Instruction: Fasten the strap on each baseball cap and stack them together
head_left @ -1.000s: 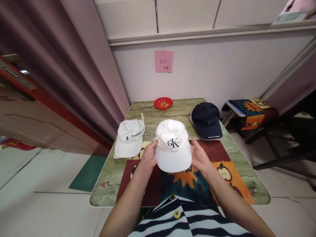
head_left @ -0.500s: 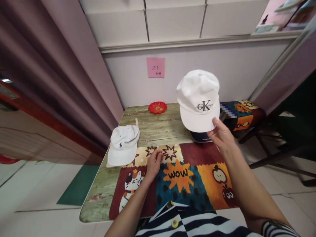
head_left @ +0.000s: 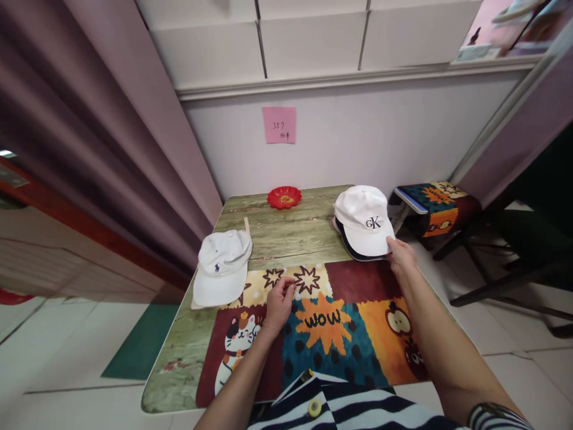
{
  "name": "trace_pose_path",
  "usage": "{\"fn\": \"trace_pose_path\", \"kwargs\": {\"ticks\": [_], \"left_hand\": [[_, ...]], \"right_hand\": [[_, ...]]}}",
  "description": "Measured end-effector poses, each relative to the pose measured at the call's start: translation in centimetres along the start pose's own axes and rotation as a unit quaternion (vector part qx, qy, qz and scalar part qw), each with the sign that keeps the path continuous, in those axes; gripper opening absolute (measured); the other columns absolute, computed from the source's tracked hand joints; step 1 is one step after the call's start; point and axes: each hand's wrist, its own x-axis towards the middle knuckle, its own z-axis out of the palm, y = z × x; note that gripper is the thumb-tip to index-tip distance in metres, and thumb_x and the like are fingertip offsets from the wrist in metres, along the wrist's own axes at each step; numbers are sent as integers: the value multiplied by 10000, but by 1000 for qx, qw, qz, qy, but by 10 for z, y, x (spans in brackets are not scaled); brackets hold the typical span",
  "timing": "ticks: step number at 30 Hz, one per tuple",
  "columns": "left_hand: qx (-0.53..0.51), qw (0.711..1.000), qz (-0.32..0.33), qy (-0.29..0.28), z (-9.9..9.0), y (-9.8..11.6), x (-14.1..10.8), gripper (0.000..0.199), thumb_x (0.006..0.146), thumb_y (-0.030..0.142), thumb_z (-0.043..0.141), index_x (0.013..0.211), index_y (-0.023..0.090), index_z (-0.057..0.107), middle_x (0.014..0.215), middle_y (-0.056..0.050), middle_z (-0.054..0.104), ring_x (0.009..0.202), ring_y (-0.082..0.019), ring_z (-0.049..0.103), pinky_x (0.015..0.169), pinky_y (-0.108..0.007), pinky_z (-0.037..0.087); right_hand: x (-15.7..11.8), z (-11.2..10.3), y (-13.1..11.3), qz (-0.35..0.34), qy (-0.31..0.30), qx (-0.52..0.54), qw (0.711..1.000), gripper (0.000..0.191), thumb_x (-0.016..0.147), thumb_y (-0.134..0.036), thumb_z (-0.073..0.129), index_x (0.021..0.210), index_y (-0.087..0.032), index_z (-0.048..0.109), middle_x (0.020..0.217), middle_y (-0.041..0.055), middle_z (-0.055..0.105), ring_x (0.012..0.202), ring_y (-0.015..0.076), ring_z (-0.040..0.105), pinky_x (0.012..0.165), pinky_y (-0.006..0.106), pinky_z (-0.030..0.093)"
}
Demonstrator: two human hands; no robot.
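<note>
While the white cap [head_left: 364, 218] sits over the dark cap [head_left: 350, 251] near the far right corner of the surface [head_left: 290, 233], the right hand [head_left: 403, 255] is clamped on the right end of its brim, thumb on top; whether the fingers also take in the dark brim below, I cannot tell. The dark cap shows only as a rim along the left and front of the white brim, so the laying of one on the other looks all but done; the hold is not yet released. The left hand [head_left: 281, 301] is well apart from the right, over the mat [head_left: 322, 334] at the near edge; its fingers are half bent, with nothing seen between them.

The pale cap [head_left: 221, 269] lies by itself along the left edge of the surface, brim toward the near left corner, its strap [head_left: 246, 224] sticking up behind; it is well apart from the pair and neither hand touches it, so it seems to be the one outside the stack. A light edge shows under its brim; I cannot tell whether that is a further layer.

The one container in plain view is the red dish [head_left: 285, 206], close to the far edge, left of its middle; a yellowish figure shows in its bottom, printed or loose I cannot say; no cap is in it.
</note>
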Motion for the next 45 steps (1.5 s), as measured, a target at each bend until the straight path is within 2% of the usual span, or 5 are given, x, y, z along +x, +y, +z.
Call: {"fn": "trace_pose_path", "kwargs": {"ticks": [4, 11, 28, 37, 45], "left_hand": [[-6, 1000, -1, -7, -1, 1, -1, 206, 889, 388, 573, 979, 221, 653, 897, -46, 734, 791, -204, 685, 755, -326, 535], [-6, 1000, 3, -3, 0, 2, -2, 194, 892, 387, 575, 968, 225, 652, 900, -42, 732, 780, -195, 674, 750, -318, 525], [-87, 996, 4, 27, 3, -5, -3, 270, 859, 398, 631, 1041, 200, 649, 833, -36, 692, 733, -171, 639, 705, -304, 519], [149, 919, 69, 358, -127, 23, 60, 389, 797, 280, 706, 1162, 185, 609, 1197, -110, 633, 1108, -252, 591, 1013, -389, 452], [343, 893, -31, 290, -183, 5, 94, 196, 774, 332, 746, 908, 196, 700, 1303, -125, 624, 1239, -327, 516, 1066, -474, 348]], "right_hand": [[-2, 1, -8, -92, 84, -164, 979, 669, 633, -391, 798, 1219, -140, 594, 1420, 214, 533, 1374, 388, 452, 1120, 536, 411], [-13, 33, -14, -361, 23, -444, 820, 1005, 811, -708, 574, 1550, -103, 262, 1588, 290, 305, 1480, 420, 274, 1172, 653, 184], [-18, 42, 15, -315, 32, -475, 821, 1084, 774, -678, 645, 1553, -35, 251, 1565, 318, 346, 1461, 443, 301, 1174, 649, 188], [-120, 46, 78, -457, -147, -396, 783, 776, 914, -505, 508, 1552, -122, 285, 1581, 236, 359, 1483, 358, 307, 1183, 608, 257], [-123, 48, 103, -414, -192, -368, 810, 658, 893, -489, 515, 1409, -83, 483, 1435, 249, 526, 1370, 354, 467, 1143, 546, 372]]}}
